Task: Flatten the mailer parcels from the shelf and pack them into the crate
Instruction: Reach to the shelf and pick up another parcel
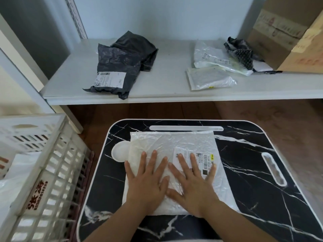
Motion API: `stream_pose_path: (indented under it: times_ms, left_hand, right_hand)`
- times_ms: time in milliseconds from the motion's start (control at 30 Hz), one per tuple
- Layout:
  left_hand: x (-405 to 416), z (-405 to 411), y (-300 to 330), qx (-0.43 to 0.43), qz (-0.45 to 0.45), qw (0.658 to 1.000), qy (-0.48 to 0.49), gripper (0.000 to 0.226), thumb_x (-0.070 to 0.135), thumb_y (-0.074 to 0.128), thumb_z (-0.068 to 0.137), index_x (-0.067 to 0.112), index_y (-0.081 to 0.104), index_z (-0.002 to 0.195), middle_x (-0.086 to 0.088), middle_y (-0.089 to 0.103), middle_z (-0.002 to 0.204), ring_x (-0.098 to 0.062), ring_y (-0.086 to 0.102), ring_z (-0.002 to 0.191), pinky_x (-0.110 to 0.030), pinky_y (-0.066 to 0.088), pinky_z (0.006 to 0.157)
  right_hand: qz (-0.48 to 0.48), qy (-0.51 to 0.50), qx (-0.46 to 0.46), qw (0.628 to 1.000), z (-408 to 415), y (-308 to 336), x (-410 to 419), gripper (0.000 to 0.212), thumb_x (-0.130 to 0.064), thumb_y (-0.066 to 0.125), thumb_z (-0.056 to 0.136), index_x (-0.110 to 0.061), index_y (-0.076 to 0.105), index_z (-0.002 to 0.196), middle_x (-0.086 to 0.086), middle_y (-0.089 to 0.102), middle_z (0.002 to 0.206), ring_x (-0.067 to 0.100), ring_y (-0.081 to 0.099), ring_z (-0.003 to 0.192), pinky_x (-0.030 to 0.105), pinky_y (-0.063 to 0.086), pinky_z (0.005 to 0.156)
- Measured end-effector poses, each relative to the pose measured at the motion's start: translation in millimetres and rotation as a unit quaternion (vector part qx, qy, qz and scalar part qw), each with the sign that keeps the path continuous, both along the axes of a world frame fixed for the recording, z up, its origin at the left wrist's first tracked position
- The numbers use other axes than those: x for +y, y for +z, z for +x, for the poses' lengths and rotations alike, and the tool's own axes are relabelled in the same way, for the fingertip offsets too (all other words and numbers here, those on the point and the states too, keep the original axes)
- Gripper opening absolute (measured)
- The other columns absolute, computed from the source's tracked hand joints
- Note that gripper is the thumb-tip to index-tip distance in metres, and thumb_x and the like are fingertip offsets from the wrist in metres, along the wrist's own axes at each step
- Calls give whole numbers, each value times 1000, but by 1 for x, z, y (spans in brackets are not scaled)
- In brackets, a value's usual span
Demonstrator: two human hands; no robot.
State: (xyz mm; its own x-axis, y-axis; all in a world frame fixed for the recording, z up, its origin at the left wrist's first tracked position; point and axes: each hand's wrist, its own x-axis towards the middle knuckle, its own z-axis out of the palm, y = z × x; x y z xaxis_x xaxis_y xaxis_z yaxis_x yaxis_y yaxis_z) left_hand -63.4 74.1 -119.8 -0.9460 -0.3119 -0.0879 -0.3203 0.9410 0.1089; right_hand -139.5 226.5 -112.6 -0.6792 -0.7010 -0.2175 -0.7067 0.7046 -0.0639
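A white mailer parcel (174,142) with a printed label lies flat on the black marble-pattern lap table (244,154). My left hand (146,179) and my right hand (192,179) press on it side by side, fingers straight and spread, the right one partly over the label. On the white shelf (166,81) beyond lie a crumpled black mailer (122,63), two clear-white mailers (209,76) and a small dark crumpled mailer (241,51). The white slatted crate (52,163) stands at the left with white parcels (17,173) inside.
Brown cardboard boxes (286,35) stand at the shelf's right end. A shelf upright (75,16) rises at the back left. Dark wooden floor (262,110) shows between the shelf and the lap table.
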Motion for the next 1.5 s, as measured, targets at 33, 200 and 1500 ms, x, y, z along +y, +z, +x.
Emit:
stream_pose_path:
  times_ms: [33,200,1500]
  left_hand:
    - [0,4,-2,-1,2,1000,5,56,54,19,94,41,16,149,3,18,159,-29,10,146,-67,7,104]
    - [1,4,-6,24,-8,1000,0,56,52,24,95,38,22,149,3,22,157,-28,17,145,-67,11,104]
    - [-107,16,246,265,240,919,167,38,22,68,83,16,57,119,-3,62,115,-19,56,100,-26,40,80]
  right_hand:
    - [3,-5,13,1000,1,-4,0,72,-79,25,86,-39,31,145,0,27,156,32,21,143,75,13,93]
    - [-10,5,14,1000,-1,-6,0,74,-79,25,86,-37,31,146,1,28,156,34,25,142,78,15,91]
    - [-270,-67,-144,950,-39,247,-77,36,-14,64,90,-22,40,64,-6,43,64,8,41,60,18,26,50]
